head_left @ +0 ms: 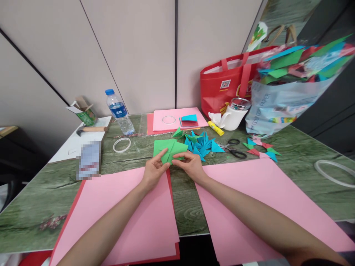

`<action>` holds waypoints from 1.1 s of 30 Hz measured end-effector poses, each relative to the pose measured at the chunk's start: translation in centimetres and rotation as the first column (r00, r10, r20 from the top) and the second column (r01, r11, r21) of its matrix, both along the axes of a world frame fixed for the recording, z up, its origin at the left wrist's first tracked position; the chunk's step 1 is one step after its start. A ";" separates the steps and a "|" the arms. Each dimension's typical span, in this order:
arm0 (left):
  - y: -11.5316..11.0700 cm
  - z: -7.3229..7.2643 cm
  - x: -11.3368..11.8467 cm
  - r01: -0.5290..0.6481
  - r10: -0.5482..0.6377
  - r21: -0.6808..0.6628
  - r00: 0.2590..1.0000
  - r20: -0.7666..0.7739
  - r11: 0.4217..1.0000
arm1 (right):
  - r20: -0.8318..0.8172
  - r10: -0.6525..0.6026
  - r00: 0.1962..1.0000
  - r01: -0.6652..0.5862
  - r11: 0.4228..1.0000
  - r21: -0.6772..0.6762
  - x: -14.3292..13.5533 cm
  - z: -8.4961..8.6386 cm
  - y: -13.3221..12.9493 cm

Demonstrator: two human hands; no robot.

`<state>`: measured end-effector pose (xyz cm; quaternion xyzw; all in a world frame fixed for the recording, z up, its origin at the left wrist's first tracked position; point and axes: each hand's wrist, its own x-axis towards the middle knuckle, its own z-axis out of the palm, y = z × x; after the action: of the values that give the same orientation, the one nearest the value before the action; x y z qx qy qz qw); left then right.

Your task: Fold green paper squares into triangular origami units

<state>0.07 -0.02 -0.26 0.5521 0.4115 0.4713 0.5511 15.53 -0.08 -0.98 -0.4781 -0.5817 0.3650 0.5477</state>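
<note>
Both of my hands are at a folded piece of green paper [179,148], above the middle of the table. My left hand [154,170] grips its left side, with the index finger across the top and the thumb at the lower edge. Fingers of my right hand [193,168] pinch the paper's lower right edge. More green paper [159,145] shows just behind my left fingers; whether it is a separate sheet I cannot tell. Close behind my right hand lie several folded blue paper pieces [203,145] and a few folded green pieces [189,136].
Pink sheets [124,207] lie under my left forearm, others [249,199] under my right. Scissors [234,148], a paper ring [262,148], a glue stick [215,128] and a white mug [235,117] stand or lie rightward. A water bottle [119,112] and hammer [93,129] are leftward.
</note>
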 end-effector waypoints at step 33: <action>0.2 0.0 -0.5 -0.033 0.055 0.101 0.974 -0.220 0.994 | -0.202 0.101 0.974 -0.124 0.987 -0.101 -0.4 -0.4 0.1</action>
<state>-0.48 0.22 -0.24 0.6181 0.4596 0.4379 0.4637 15.14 0.03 -1.42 -0.4362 -0.5293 0.4732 0.5529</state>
